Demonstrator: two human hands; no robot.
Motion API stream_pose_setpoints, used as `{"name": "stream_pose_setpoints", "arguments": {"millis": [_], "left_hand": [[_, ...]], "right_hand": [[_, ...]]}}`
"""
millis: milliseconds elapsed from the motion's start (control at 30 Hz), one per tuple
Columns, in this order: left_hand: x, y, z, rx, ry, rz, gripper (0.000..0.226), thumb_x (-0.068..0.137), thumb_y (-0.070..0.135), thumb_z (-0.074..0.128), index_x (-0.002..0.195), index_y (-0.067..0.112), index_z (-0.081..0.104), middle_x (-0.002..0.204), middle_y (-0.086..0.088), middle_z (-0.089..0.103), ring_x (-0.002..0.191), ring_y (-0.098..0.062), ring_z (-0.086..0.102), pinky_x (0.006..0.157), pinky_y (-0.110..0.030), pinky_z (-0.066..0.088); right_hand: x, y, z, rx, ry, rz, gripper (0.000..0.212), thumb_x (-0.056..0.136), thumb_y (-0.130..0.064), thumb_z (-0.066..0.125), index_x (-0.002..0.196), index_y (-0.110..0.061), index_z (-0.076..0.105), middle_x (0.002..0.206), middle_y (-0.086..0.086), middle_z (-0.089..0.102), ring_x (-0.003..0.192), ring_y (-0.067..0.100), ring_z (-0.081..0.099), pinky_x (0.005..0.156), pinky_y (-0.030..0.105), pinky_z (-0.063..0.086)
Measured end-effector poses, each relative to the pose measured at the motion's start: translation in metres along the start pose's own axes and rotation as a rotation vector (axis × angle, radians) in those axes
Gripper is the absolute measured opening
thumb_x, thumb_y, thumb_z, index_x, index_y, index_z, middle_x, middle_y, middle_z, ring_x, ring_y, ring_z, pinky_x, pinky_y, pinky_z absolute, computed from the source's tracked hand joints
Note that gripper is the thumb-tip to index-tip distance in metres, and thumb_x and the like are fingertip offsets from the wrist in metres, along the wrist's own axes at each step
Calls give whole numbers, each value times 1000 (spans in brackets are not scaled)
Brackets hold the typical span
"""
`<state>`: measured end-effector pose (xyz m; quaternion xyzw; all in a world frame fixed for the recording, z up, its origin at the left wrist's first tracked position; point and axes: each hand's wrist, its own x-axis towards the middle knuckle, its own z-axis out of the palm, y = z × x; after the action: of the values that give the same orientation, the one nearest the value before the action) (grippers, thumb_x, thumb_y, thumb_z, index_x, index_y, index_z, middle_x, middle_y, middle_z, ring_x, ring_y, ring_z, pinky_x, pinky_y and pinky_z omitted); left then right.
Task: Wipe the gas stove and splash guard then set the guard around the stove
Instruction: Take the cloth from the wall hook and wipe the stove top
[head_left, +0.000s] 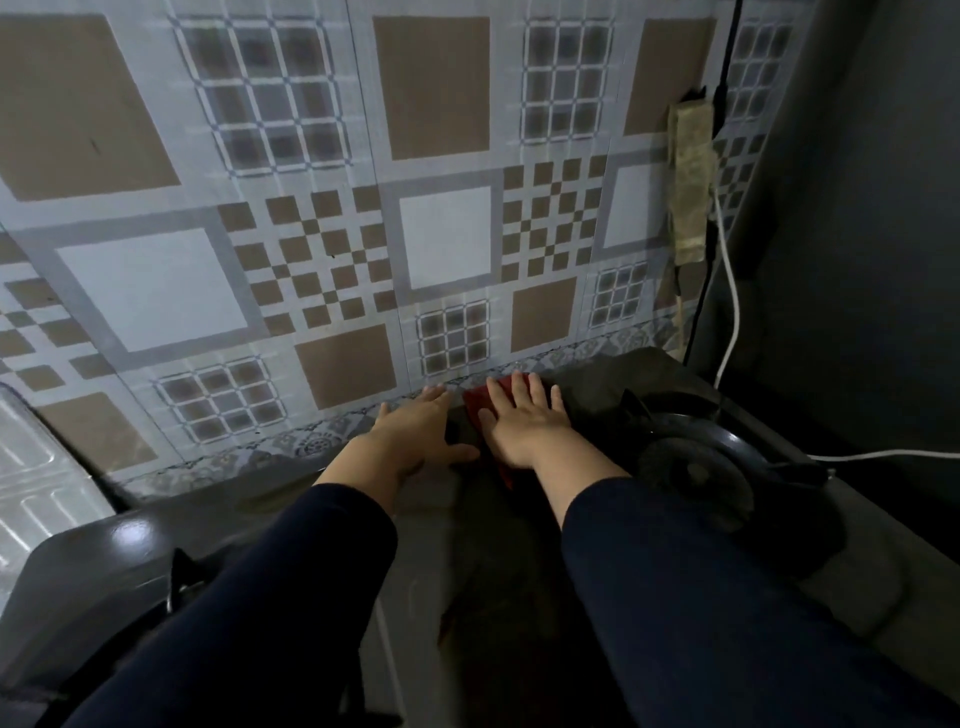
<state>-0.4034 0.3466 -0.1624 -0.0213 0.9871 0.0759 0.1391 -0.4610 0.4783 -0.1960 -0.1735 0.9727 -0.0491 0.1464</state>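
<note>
The dark gas stove (467, 545) fills the lower half of the view, with a round burner (696, 467) on its right side. My right hand (524, 421) lies flat, fingers spread, pressing a red cloth (480, 402) onto the stove's back edge near the wall. My left hand (415, 434) rests flat and open on the stove top just left of the cloth, fingertips at the wall. A silvery embossed panel (36, 467) at the far left edge may be the splash guard. Dark sleeves cover both arms.
A tiled wall (311, 234) with brown and grey squares rises right behind the stove. A wrapped power strip (691, 182) hangs on the wall at right, with a white cable (730, 291) and a black cable running down. A dark surface stands to the right.
</note>
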Motion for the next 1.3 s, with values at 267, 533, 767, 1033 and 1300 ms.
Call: {"name": "stream_pose_setpoints", "arguments": {"millis": [267,533,767,1033,1300], "left_hand": [[15,-8,8,-7,-63,29,95,77,58,64,150,21,17,158,-2,22,143,-23,25,115,-53,20],[20,8,-2,93,-151,-6,98,82,50,63,152,17,1,161,-2,-5,148,-21,-1,113,-63,-4],[17,8,9,163,-88,44,99,87,45,57,149,17,-15,156,-3,-26,144,-20,-20,109,-66,-11],[14,5,11,184,-51,50,98,89,47,54,147,15,-18,153,-4,-31,142,-19,-25,109,-67,-12],[21,3,9,172,-88,19,105,85,52,57,147,14,-18,154,-3,-30,143,-19,-24,106,-67,-14]], "right_hand": [[8,16,-31,-167,-330,-124,81,89,-67,34,145,-40,-18,154,2,-32,141,28,-29,112,61,-10],[22,35,-21,-230,-89,251,72,87,-69,-4,147,-33,-19,157,12,-22,143,40,-18,112,56,-17],[40,72,-43,-112,-105,532,81,85,-73,0,148,-24,-19,156,19,-19,144,42,-12,116,53,-6],[69,110,-43,72,-22,853,89,85,-74,10,151,-17,-6,158,21,-7,144,41,-8,114,62,-2],[78,71,-45,172,-48,950,90,82,-78,10,149,-23,-15,154,27,-17,140,51,-11,113,64,-2]]}}
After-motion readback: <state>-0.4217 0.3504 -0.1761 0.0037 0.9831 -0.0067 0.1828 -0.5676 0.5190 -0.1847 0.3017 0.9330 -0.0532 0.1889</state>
